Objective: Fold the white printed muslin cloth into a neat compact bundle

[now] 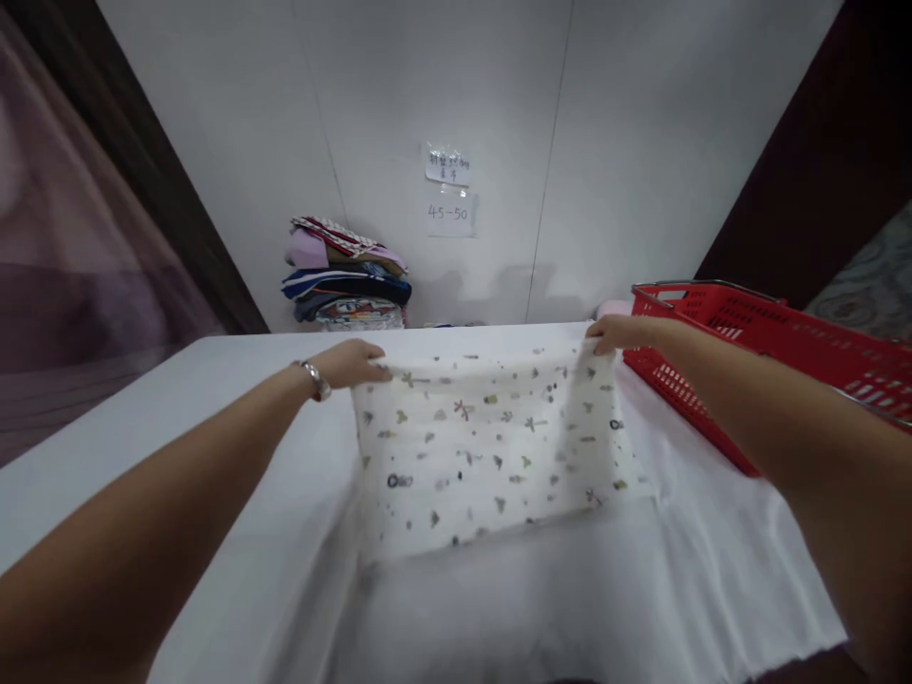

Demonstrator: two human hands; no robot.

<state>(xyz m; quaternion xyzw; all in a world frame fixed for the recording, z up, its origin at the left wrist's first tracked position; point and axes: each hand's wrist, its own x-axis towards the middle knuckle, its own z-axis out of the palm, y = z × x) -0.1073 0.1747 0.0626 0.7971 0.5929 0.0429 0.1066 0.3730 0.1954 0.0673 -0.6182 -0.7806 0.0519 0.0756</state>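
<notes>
A white cloth with a small plant-like print (491,442) is stretched between my two hands above the white table. My left hand (352,363), with a silver watch or bracelet at the wrist, pinches its upper left corner. At the upper right corner, my right hand (614,332) grips the same cloth between thumb and fingers. The printed part hangs toward me, and its lower edge meets a plain greyish-white stretch of fabric (513,589) nearest my body. Whether that fabric belongs to the same piece I cannot tell.
A red plastic basket (702,399) stands at the right, beside my right forearm. Folded clothes (349,275) are stacked against the wall at the back left. Two paper labels are taped to the wall, the lower label (451,215) reading 45-50. A pinkish curtain (85,237) hangs at the left.
</notes>
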